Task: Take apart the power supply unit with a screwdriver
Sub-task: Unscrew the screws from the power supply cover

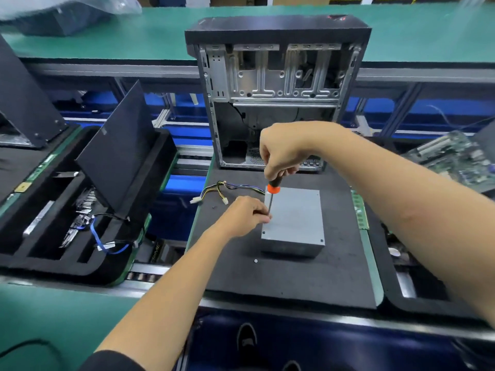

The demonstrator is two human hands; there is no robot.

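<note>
A grey metal power supply unit (294, 220) lies flat on a black foam mat (294, 277), its coloured cable bundle (222, 190) trailing to the left. My right hand (281, 151) grips the black and orange handle of a screwdriver (272, 191), held upright with its tip at the unit's left edge. At the lower end of the shaft, my left hand (245, 215) pinches it near the tip. A loose screw (255, 261) rests on the mat in front of the unit.
An open computer case (276, 84) stands upright behind the mat. A black foam tray (67, 210) with cables and a leaning black panel (117, 148) is at the left. A circuit board (455, 159) lies at the right, a green memory stick (360, 212) beside the mat.
</note>
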